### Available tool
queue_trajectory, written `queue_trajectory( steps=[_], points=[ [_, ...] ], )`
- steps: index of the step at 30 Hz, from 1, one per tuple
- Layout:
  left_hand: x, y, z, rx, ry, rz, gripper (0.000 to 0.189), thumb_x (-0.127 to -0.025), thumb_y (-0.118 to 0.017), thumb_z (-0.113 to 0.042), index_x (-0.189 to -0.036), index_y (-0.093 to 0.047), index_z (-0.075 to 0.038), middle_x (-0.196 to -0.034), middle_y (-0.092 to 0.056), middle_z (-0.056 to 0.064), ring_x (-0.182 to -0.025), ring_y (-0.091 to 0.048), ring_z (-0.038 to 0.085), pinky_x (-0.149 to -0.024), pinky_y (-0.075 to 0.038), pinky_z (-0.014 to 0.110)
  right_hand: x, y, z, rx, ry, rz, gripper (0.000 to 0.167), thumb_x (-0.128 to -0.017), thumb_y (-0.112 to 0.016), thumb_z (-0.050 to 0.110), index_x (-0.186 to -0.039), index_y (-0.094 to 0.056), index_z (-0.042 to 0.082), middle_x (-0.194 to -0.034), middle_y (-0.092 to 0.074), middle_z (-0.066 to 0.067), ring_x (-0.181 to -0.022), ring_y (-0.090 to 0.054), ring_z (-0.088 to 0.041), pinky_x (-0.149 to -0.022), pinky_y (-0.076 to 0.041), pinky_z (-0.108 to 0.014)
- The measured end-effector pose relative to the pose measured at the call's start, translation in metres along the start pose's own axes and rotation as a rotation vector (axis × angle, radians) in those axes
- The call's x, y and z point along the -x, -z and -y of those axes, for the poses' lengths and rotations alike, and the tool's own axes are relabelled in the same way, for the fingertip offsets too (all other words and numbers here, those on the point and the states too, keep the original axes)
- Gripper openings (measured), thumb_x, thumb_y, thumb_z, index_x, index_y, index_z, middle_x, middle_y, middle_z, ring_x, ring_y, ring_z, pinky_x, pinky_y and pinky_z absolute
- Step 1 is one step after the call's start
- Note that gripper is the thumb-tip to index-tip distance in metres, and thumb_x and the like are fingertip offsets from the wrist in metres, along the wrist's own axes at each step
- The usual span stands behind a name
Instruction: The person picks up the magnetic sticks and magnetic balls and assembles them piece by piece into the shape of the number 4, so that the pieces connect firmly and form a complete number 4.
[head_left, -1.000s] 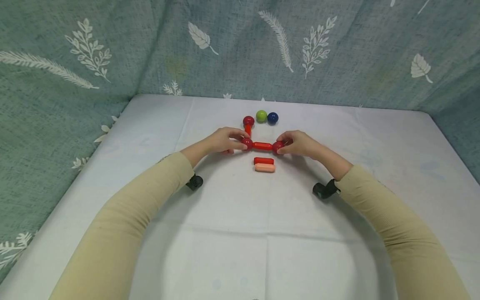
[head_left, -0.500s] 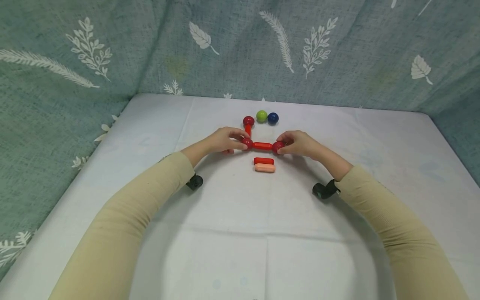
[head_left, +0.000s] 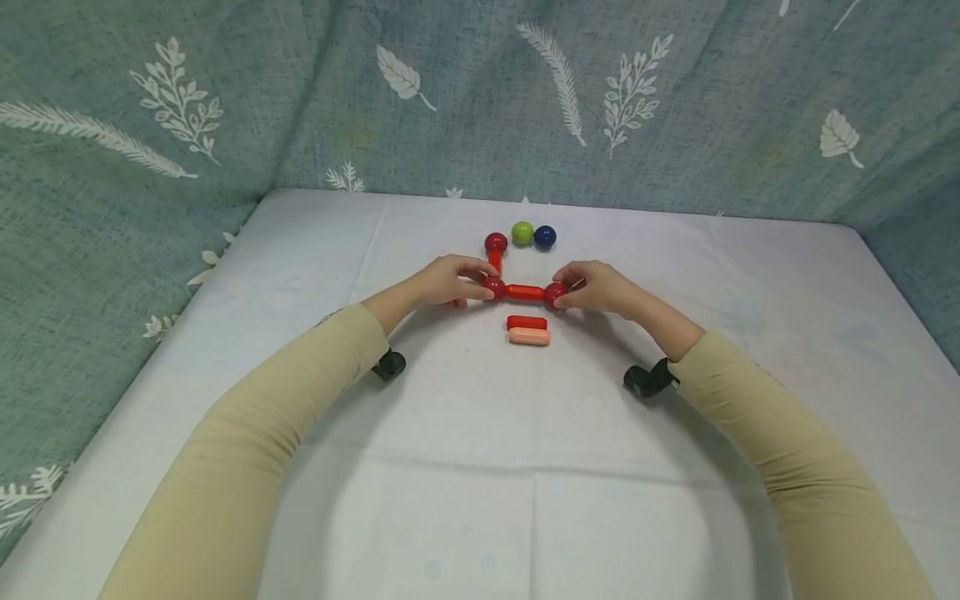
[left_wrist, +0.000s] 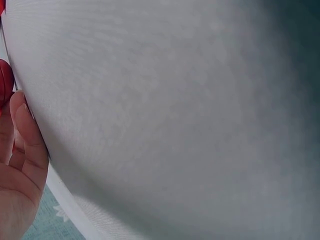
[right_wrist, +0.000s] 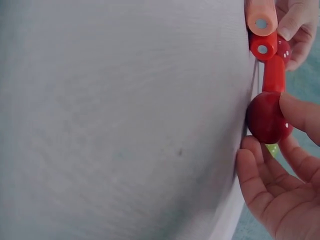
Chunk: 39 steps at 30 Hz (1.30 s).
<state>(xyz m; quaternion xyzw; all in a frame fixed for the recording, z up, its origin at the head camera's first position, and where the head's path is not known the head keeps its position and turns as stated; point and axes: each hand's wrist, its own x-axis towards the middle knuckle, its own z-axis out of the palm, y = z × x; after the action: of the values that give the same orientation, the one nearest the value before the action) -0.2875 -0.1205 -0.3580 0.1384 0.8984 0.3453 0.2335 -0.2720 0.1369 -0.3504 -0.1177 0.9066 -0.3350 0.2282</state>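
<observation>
Because the middle rod (head_left: 524, 292) bridges the left ball (head_left: 497, 287) and right ball (head_left: 552, 293), I judge that an uneven pull by either hand could part those joints; turning the left ball could also swing the far rod (head_left: 495, 262) and far ball (head_left: 496, 242) out of line. Should the bright discs (right_wrist: 261, 23) on the red rod (head_left: 527, 322) and peach rod (head_left: 528, 337) be magnets, straying near them could cause snagging. I find the left hand (head_left: 450, 281) pinching the left ball, its fingers hiding the far rod's joint, and the right hand (head_left: 597, 288) gripping the right ball between thumb and fingertips. Both forearms (head_left: 337, 346) angle inward; the held balls sit toward the far edge of the surface (head_left: 450, 408).
</observation>
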Motion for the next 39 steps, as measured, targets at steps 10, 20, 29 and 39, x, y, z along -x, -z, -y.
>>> queue_trajectory(
  steps=[10,20,29,39],
  points=[
    [0.000,0.000,0.000,-0.001,0.000,0.000,0.044,-0.084,-0.066,-0.030,-0.125,-0.054,-0.022,-0.125,-0.054,0.004,-0.057,-0.050,0.014,-0.052,-0.044,0.023,0.016,0.007,0.009,0.084,0.060,-0.079,0.039,-0.085,-0.064,0.018,-0.121,-0.055,0.006,-0.116,-0.056,-0.014,-0.098,-0.052,-0.027,-0.081,-0.045,-0.035],
    [-0.001,0.000,0.002,0.000,-0.002,-0.002,0.044,-0.084,-0.066,-0.030,-0.126,-0.054,-0.022,-0.127,-0.053,0.004,-0.057,-0.051,0.014,-0.053,-0.044,0.023,0.029,-0.012,0.025,0.171,0.252,-0.065,0.031,-0.084,-0.064,0.009,-0.114,-0.062,0.003,-0.101,-0.064,-0.010,-0.086,-0.054,-0.022,-0.074,-0.047,-0.030],
    [-0.002,-0.001,0.003,0.002,-0.013,-0.006,0.044,-0.084,-0.066,-0.030,-0.126,-0.054,-0.022,-0.125,-0.054,0.004,-0.059,-0.051,0.016,-0.055,-0.045,0.023,0.025,-0.023,0.030,0.263,0.260,0.043,0.030,-0.086,-0.063,0.011,-0.116,-0.063,0.006,-0.105,-0.065,-0.008,-0.081,-0.055,-0.018,-0.070,-0.049,-0.026],
    [-0.001,-0.001,0.002,0.003,-0.012,-0.010,0.044,-0.084,-0.066,-0.031,-0.125,-0.054,-0.022,-0.124,-0.055,0.003,-0.059,-0.051,0.015,-0.054,-0.045,0.023,0.020,-0.027,0.036,0.361,0.257,0.092,0.032,-0.087,-0.062,0.012,-0.118,-0.062,0.009,-0.103,-0.066,-0.007,-0.078,-0.055,-0.018,-0.064,-0.047,-0.022]
  ],
)
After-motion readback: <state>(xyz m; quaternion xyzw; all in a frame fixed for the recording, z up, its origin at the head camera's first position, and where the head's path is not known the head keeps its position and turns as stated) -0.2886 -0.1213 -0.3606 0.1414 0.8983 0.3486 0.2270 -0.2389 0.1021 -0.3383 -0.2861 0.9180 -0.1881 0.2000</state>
